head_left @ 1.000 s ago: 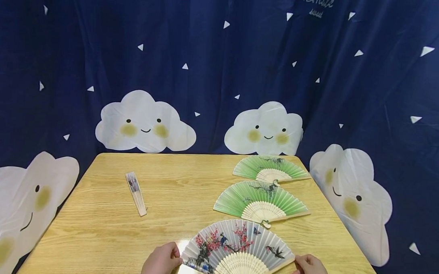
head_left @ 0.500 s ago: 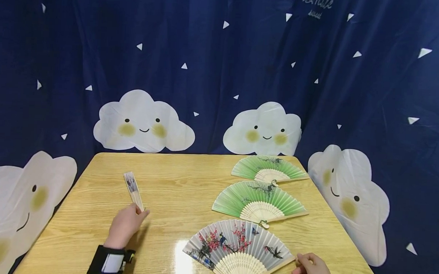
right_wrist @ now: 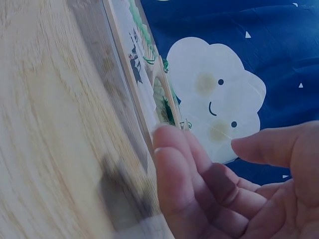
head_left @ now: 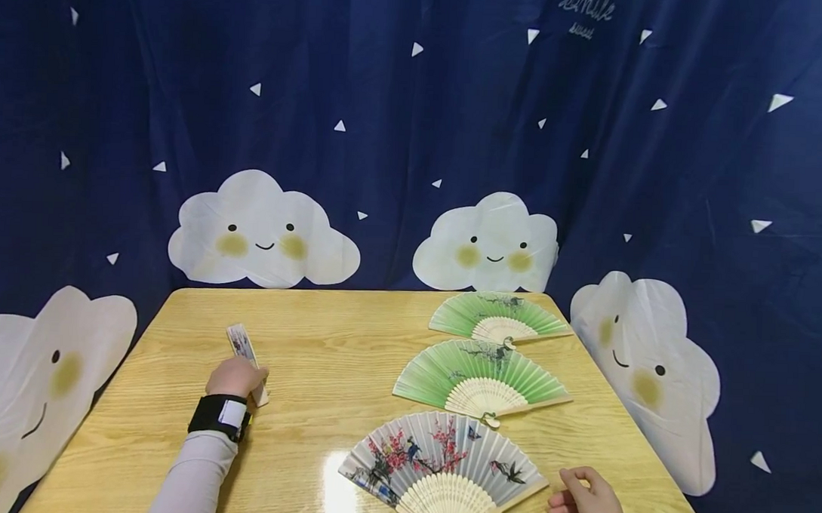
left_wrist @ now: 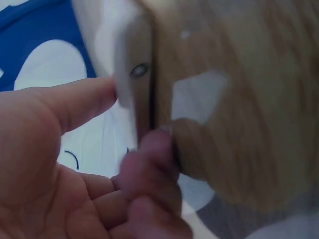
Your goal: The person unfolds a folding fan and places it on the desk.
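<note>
A folded hand fan (head_left: 243,341) with a pale wooden guard lies on the left of the table. My left hand (head_left: 233,376) reaches over its middle, hiding part of it. In the left wrist view, thumb and fingers grip the folded fan (left_wrist: 138,50) from both sides, near its rivet end. At the front, a spread grey fan (head_left: 438,450) with red blossoms and birds lies flat. Just off its right guard is my right hand (head_left: 589,500), fingers loosely bent with nothing between them. The right wrist view shows a gap between thumb and fingertips (right_wrist: 172,174).
Two spread green fans, the nearer one (head_left: 478,372) and the farther one (head_left: 497,312), lie in a row behind the grey fan. The wooden table (head_left: 313,344) ends at a dark blue curtain (head_left: 389,97) with cloud prints.
My left hand has left the grey fan's left edge and moved left and forward onto the folded fan. My right hand has drawn slightly away from the grey fan's right guard.
</note>
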`<act>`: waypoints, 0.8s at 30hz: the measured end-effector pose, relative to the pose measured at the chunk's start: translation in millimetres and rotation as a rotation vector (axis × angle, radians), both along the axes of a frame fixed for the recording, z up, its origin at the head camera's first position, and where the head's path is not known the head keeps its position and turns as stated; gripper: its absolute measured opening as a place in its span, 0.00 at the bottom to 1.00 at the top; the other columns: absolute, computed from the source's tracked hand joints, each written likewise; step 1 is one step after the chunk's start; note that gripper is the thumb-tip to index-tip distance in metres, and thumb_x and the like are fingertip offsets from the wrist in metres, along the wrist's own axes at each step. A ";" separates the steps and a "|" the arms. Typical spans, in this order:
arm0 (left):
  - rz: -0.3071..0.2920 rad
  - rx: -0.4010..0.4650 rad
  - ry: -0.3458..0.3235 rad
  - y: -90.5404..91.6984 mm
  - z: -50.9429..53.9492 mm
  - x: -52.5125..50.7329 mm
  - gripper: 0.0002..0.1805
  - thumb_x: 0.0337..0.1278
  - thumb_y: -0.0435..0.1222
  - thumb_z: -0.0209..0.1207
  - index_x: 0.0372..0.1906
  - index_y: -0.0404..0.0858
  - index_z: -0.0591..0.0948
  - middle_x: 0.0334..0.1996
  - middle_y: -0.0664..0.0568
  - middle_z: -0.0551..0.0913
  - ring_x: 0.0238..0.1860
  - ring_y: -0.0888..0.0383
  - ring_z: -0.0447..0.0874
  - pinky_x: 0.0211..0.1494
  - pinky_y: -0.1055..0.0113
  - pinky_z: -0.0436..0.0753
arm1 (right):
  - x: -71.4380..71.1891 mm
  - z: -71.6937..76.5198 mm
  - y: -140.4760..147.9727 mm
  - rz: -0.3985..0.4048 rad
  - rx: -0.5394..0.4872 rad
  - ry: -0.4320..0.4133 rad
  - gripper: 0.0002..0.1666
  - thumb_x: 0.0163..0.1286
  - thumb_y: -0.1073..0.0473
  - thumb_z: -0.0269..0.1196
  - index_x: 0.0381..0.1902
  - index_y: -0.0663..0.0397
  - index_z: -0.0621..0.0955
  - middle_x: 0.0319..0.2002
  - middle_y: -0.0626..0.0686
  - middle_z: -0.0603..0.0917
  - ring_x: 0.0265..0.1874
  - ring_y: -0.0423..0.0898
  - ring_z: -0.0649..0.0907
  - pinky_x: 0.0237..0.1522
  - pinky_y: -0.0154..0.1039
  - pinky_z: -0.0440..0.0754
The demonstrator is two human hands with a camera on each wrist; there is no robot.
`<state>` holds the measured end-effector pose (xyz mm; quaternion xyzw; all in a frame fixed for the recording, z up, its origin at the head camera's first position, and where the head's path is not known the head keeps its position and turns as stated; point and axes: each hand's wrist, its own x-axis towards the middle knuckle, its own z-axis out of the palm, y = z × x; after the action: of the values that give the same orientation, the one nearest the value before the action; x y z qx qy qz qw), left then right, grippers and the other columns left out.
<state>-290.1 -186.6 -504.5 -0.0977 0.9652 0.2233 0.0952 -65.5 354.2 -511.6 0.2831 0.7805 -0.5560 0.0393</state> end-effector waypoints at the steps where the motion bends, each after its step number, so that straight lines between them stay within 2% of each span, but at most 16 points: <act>1: 0.002 -0.004 -0.004 0.8 -1.5 -1.5 0.26 0.62 0.47 0.54 0.38 0.24 0.83 0.34 0.33 0.83 0.32 0.46 0.80 0.30 0.58 0.78 | 0.2 0.3 0.3 0.004 0.000 0.005 0.22 0.77 0.55 0.48 0.51 0.73 0.66 0.20 0.55 0.85 0.20 0.49 0.86 0.25 0.43 0.87; 4: 0.004 0.015 0.000 2.6 -4.9 -1.0 0.23 0.60 0.45 0.54 0.35 0.25 0.83 0.30 0.36 0.83 0.29 0.47 0.81 0.27 0.60 0.77 | 0.0 -0.1 0.9 -0.002 -0.001 0.010 0.21 0.77 0.55 0.48 0.51 0.72 0.66 0.20 0.55 0.85 0.20 0.49 0.86 0.25 0.43 0.87; 7: -0.027 0.057 0.024 3.8 -6.9 4.2 0.22 0.59 0.45 0.53 0.30 0.26 0.83 0.25 0.39 0.82 0.25 0.50 0.80 0.24 0.64 0.74 | -1.0 -0.1 -0.2 0.002 0.006 0.029 0.21 0.77 0.56 0.47 0.52 0.72 0.65 0.21 0.55 0.85 0.19 0.49 0.86 0.24 0.42 0.86; 12: -0.096 0.145 0.099 15.9 -3.1 21.9 0.21 0.58 0.46 0.54 0.25 0.29 0.78 0.21 0.45 0.75 0.20 0.54 0.71 0.20 0.68 0.65 | -10.6 7.5 -16.5 0.037 0.028 0.077 0.21 0.77 0.56 0.48 0.54 0.72 0.66 0.21 0.55 0.85 0.19 0.48 0.85 0.23 0.41 0.86; 16: -0.123 0.247 0.159 44.4 6.8 44.2 0.19 0.56 0.45 0.57 0.23 0.33 0.75 0.19 0.48 0.74 0.20 0.55 0.69 0.19 0.68 0.64 | -23.9 19.4 -46.5 0.130 0.013 0.133 0.19 0.77 0.58 0.50 0.49 0.73 0.71 0.21 0.56 0.84 0.19 0.48 0.85 0.23 0.41 0.86; 19: -0.154 0.342 0.204 74.9 12.2 64.5 0.17 0.56 0.45 0.61 0.23 0.37 0.73 0.19 0.51 0.72 0.20 0.57 0.69 0.20 0.69 0.66 | -34.4 26.6 -72.2 0.253 -0.052 0.187 0.19 0.76 0.58 0.52 0.45 0.75 0.73 0.21 0.56 0.84 0.19 0.47 0.84 0.23 0.42 0.86; 21: -0.208 0.405 0.234 96.0 14.5 78.5 0.17 0.55 0.45 0.64 0.23 0.39 0.72 0.18 0.54 0.71 0.19 0.60 0.68 0.20 0.70 0.67 | -40.8 29.4 -88.7 0.346 -0.097 0.219 0.21 0.76 0.56 0.54 0.45 0.76 0.73 0.22 0.56 0.84 0.19 0.46 0.84 0.24 0.42 0.86; 24: -0.330 0.498 0.267 125.0 18.8 101.5 0.17 0.54 0.46 0.66 0.24 0.41 0.72 0.19 0.57 0.70 0.19 0.64 0.67 0.19 0.73 0.69 | -48.5 33.4 -112.6 0.480 -0.138 0.267 0.25 0.76 0.52 0.54 0.46 0.76 0.74 0.24 0.58 0.84 0.19 0.44 0.84 0.25 0.42 0.87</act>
<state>-188.6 -61.6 -485.7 0.1166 0.8876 0.4450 0.0237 -114.1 241.6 -478.2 0.0112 0.7838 -0.6150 0.0858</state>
